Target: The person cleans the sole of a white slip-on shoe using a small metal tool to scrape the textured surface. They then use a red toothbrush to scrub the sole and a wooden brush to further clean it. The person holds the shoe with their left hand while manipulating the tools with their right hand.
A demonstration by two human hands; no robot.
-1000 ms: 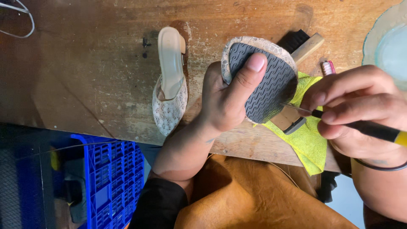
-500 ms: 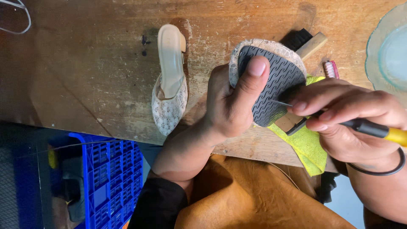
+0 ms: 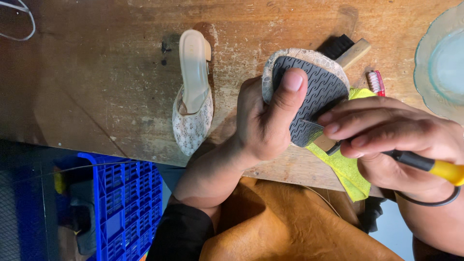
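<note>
My left hand point(image 3: 263, 123) grips a lace-covered shoe turned sole up, thumb pressed on its black wavy-patterned rubber sole point(image 3: 316, 89). My right hand point(image 3: 391, 140) holds a tool with a black and yellow handle point(image 3: 435, 166); its tip sits at the sole's lower edge, where a corner of the rubber is lifted from the shoe. A matching cream lace heeled shoe point(image 3: 193, 92) lies on the wooden table point(image 3: 111, 77) to the left.
A yellow cloth point(image 3: 345, 171) lies under the held shoe. A wooden brush with black bristles point(image 3: 345, 48) and a red-white toothbrush point(image 3: 376, 82) lie behind it. A glass plate point(image 3: 442, 63) is far right. A blue plastic crate point(image 3: 125, 203) stands below the table edge. A brown apron point(image 3: 280, 227) covers my lap.
My right hand has moved left, bringing the tool tip to the sole's lower edge. The left hand has shifted the shoe slightly right and keeps its grip.
</note>
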